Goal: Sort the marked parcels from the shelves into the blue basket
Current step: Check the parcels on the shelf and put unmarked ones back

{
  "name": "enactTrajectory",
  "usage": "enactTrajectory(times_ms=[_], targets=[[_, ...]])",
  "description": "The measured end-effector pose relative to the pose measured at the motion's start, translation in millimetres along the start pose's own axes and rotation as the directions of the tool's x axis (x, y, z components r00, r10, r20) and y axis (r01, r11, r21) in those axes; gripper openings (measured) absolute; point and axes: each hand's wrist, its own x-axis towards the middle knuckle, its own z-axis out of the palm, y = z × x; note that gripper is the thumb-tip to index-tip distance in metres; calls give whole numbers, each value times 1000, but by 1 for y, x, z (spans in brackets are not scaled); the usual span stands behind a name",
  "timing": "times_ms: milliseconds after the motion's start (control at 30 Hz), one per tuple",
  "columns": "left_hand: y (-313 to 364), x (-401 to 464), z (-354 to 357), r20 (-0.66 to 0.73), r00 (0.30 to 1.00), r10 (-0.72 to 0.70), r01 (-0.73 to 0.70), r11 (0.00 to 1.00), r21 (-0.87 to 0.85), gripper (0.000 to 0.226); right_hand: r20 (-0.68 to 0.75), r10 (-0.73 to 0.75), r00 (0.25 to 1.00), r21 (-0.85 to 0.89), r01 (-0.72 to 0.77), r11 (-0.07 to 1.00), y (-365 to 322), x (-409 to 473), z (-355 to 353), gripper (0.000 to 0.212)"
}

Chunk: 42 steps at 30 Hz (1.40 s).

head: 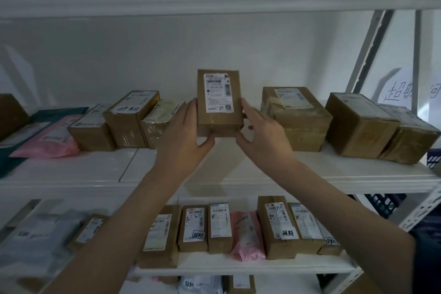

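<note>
Both bare forearms reach up and forward from the bottom of the view, crossing in front of the lower shelf (238,267), where a row of small boxes stands below the hands; two of them, a slim box (193,228) and a taller box (278,227), carry handwritten white tags, and a pink bag (245,236) stands between them. Higher up, the left hand (185,136) and the right hand (261,135) clasp a small cardboard parcel (219,101) from either side, fingers along its edges and thumbs curled under its bottom, holding it upright with its printed label facing the camera, above the middle shelf (226,174). Left of the left hand sits a tagged box (130,118) with handwriting on top, then a low box (91,130) and a pink mailer (51,137). Right of the right hand rest a taped box (296,118) and, farther right, a large box (358,124). A blue basket (381,205) shows partly beyond the shelf frame, well right of the right hand.
</note>
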Motion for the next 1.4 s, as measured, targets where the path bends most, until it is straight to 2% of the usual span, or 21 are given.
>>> enactTrajectory(times_ms=[133, 233, 367, 433, 567, 700, 767, 833, 900, 1000, 1100, 1200, 1400], targets=[[11, 0, -11, -148, 989, 30, -34, 999, -19, 77, -146, -100, 984, -13, 99, 995, -10, 0, -15, 68], [14, 2, -13, -148, 988, 48, -47, 999, 9, 77, -179, -125, 976, -19, 123, 992, -11, 0, -19, 66], [9, 1, -9, -86, 995, 41, -37, 998, 48, 78, -168, -92, 981, -32, 88, 996, -9, -3, -19, 66], [7, -1, -5, -40, 998, 39, -37, 998, 54, 76, -143, -35, 989, 14, 38, 999, -7, -4, -16, 66], [-5, -10, 11, 112, 994, -7, 4, 999, 33, 73, 8, 132, 991, 148, -132, 980, 4, -7, 0, 65], [-16, -13, 26, 265, 964, -34, -1, 991, 132, 69, 190, 196, 962, 76, -213, 974, 16, -3, 11, 56], [-19, -11, 30, 317, 947, -41, -4, 990, 141, 72, 239, 199, 951, -18, -200, 980, 19, 0, 14, 53], [-19, -6, 36, 349, 936, -52, 2, 990, 144, 79, 236, 173, 956, -152, -139, 979, 21, 2, 16, 59], [-18, 1, 43, 373, 926, -62, 2, 987, 158, 82, 208, 149, 967, -210, -105, 972, 21, 2, 15, 61], [-15, 14, 55, 429, 901, -65, -39, 972, 230, 80, 135, 157, 978, -259, -118, 959, 21, -1, 8, 51], [-6, 25, 68, 466, 882, -77, -48, 967, 251, 72, 97, 177, 979, -251, -148, 957, 27, -12, -1, 33], [5, 31, 81, 466, 879, -105, -15, 969, 248, 65, 98, 175, 980, -263, -145, 954, 38, -25, -7, 25], [8, 18, 74, 433, 896, -96, -23, 965, 263, 74, 83, 131, 988, -258, -106, 960, 43, -33, -9, 17]])
